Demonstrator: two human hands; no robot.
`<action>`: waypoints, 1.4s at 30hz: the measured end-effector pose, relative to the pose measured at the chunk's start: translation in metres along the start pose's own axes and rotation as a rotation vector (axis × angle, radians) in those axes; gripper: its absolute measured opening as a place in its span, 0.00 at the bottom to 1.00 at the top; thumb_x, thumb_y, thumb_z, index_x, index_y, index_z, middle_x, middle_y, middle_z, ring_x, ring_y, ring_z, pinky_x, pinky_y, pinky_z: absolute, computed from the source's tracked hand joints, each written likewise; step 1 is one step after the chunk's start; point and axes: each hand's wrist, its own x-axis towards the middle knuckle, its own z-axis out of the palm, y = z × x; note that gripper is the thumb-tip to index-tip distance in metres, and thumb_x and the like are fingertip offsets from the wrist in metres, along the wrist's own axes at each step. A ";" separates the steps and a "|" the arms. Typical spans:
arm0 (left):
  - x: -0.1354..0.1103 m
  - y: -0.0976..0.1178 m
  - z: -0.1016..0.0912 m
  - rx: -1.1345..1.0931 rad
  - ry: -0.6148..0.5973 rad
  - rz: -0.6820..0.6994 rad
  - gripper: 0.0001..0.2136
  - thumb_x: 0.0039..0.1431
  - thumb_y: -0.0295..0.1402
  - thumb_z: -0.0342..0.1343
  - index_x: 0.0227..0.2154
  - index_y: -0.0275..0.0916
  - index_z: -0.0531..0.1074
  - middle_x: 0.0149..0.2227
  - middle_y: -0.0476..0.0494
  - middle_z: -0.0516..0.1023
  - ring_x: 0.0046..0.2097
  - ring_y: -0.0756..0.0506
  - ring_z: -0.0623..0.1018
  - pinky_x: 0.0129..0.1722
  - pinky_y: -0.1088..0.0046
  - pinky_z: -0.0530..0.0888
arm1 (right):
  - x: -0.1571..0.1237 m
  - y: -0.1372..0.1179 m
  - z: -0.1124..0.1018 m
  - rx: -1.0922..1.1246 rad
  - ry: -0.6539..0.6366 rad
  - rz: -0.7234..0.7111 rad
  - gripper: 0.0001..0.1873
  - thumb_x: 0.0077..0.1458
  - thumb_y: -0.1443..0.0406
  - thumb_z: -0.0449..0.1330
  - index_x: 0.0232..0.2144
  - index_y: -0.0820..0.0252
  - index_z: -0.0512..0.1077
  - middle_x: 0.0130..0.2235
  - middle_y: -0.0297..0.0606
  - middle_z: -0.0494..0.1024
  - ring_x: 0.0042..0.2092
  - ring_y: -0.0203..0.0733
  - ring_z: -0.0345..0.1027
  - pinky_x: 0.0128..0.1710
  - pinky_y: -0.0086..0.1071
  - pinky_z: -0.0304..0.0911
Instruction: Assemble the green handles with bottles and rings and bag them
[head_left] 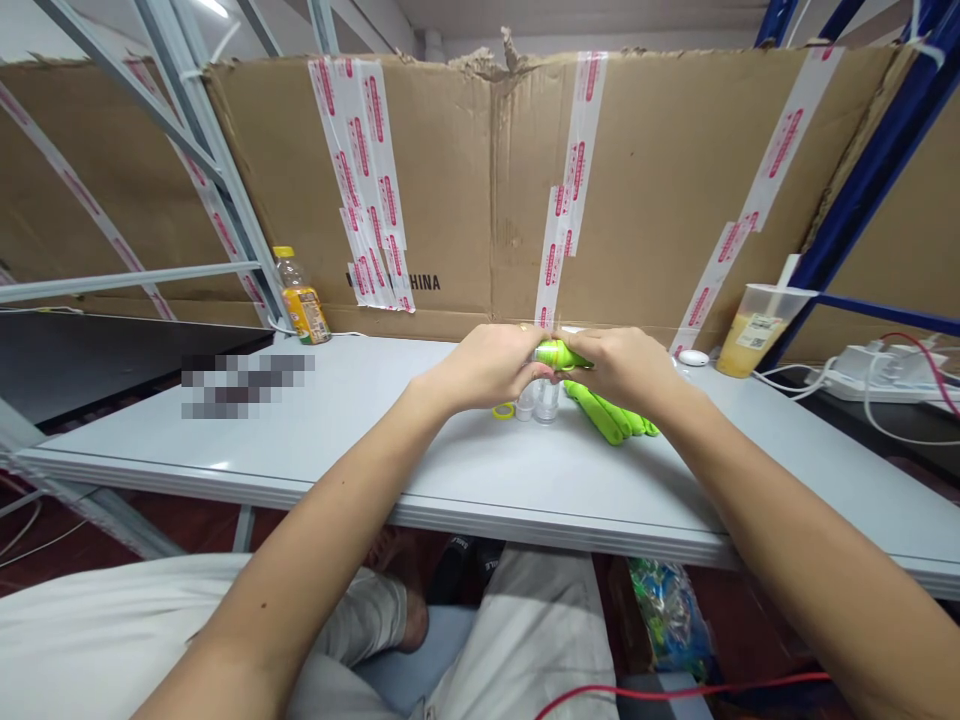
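Both hands meet over the middle of the white table [315,440]. My left hand [487,365] and my right hand [626,368] together grip a small bright green piece [556,354] held between the fingertips. Just below it stand two small clear tubes [537,402] on the table. A yellow ring [503,411] lies beside them under my left hand. Several green stick-shaped pieces [611,415] lie in a bundle under my right wrist. How the green piece is shaped where the fingers cover it is hidden.
A cardboard wall [465,180] with red-and-white tape backs the table. A yellow-capped drink bottle [301,298] stands at the back left, a plastic cup with a straw [757,326] at the back right, a white puck [694,357] beside it, and a power strip with cables [877,368] further right.
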 end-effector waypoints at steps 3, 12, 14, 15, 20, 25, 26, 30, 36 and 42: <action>0.001 0.003 0.004 0.123 -0.001 0.042 0.12 0.65 0.38 0.53 0.44 0.34 0.71 0.39 0.36 0.80 0.42 0.39 0.78 0.40 0.64 0.68 | 0.000 0.005 -0.003 0.174 -0.079 0.020 0.20 0.58 0.49 0.61 0.46 0.53 0.79 0.31 0.37 0.80 0.31 0.41 0.68 0.27 0.32 0.49; 0.003 -0.009 0.013 0.135 0.162 0.115 0.14 0.63 0.39 0.54 0.46 0.35 0.69 0.43 0.37 0.79 0.44 0.39 0.77 0.43 0.64 0.68 | 0.004 0.028 -0.006 0.455 0.003 -0.013 0.25 0.54 0.50 0.65 0.50 0.56 0.78 0.37 0.39 0.80 0.38 0.44 0.71 0.38 0.34 0.61; 0.002 -0.020 0.014 0.113 0.251 0.048 0.14 0.63 0.39 0.54 0.48 0.36 0.68 0.44 0.37 0.78 0.44 0.40 0.77 0.43 0.64 0.69 | 0.004 0.042 -0.007 0.482 0.161 0.062 0.26 0.55 0.51 0.63 0.51 0.59 0.78 0.41 0.44 0.80 0.41 0.46 0.72 0.42 0.38 0.64; 0.002 -0.026 0.015 0.104 0.295 0.005 0.15 0.63 0.39 0.54 0.48 0.36 0.67 0.44 0.37 0.78 0.44 0.40 0.77 0.43 0.63 0.69 | 0.002 0.051 -0.006 0.500 0.217 0.148 0.24 0.59 0.52 0.59 0.51 0.60 0.78 0.42 0.45 0.80 0.42 0.47 0.73 0.43 0.39 0.65; -0.002 -0.050 0.018 0.069 0.408 -0.139 0.14 0.62 0.35 0.54 0.49 0.38 0.66 0.46 0.37 0.76 0.46 0.40 0.76 0.44 0.63 0.70 | -0.013 0.114 0.020 0.402 0.071 0.438 0.20 0.57 0.63 0.55 0.49 0.62 0.78 0.42 0.47 0.82 0.44 0.51 0.76 0.45 0.42 0.69; -0.004 -0.056 0.024 0.061 0.419 -0.158 0.15 0.62 0.35 0.55 0.50 0.39 0.66 0.47 0.38 0.76 0.47 0.40 0.76 0.44 0.64 0.71 | -0.031 0.152 0.053 0.122 -0.417 0.483 0.33 0.41 0.73 0.60 0.54 0.62 0.75 0.54 0.48 0.77 0.53 0.53 0.72 0.52 0.38 0.67; -0.004 -0.056 0.025 0.062 0.418 -0.158 0.15 0.62 0.35 0.55 0.50 0.39 0.66 0.46 0.39 0.76 0.47 0.40 0.76 0.44 0.64 0.71 | -0.033 0.154 0.057 0.115 -0.473 0.494 0.36 0.40 0.73 0.60 0.56 0.63 0.74 0.56 0.49 0.76 0.54 0.53 0.72 0.52 0.37 0.67; -0.004 -0.052 0.027 0.063 0.403 -0.152 0.14 0.62 0.35 0.55 0.50 0.39 0.66 0.46 0.39 0.76 0.47 0.41 0.76 0.42 0.65 0.71 | -0.037 0.153 0.069 0.098 -0.576 0.515 0.39 0.38 0.66 0.67 0.57 0.59 0.72 0.58 0.49 0.74 0.55 0.56 0.71 0.50 0.39 0.68; -0.003 -0.046 0.026 0.068 0.358 -0.169 0.15 0.61 0.35 0.55 0.50 0.39 0.66 0.46 0.40 0.77 0.48 0.40 0.76 0.41 0.65 0.70 | -0.039 0.157 0.080 0.099 -0.538 0.491 0.40 0.37 0.59 0.69 0.56 0.59 0.73 0.56 0.50 0.75 0.54 0.58 0.72 0.50 0.40 0.67; -0.003 -0.046 0.027 0.068 0.360 -0.169 0.15 0.61 0.35 0.55 0.50 0.39 0.66 0.47 0.40 0.77 0.48 0.40 0.76 0.40 0.65 0.70 | -0.041 0.161 0.088 0.105 -0.423 0.472 0.33 0.37 0.62 0.66 0.51 0.57 0.77 0.52 0.47 0.79 0.51 0.56 0.73 0.48 0.39 0.67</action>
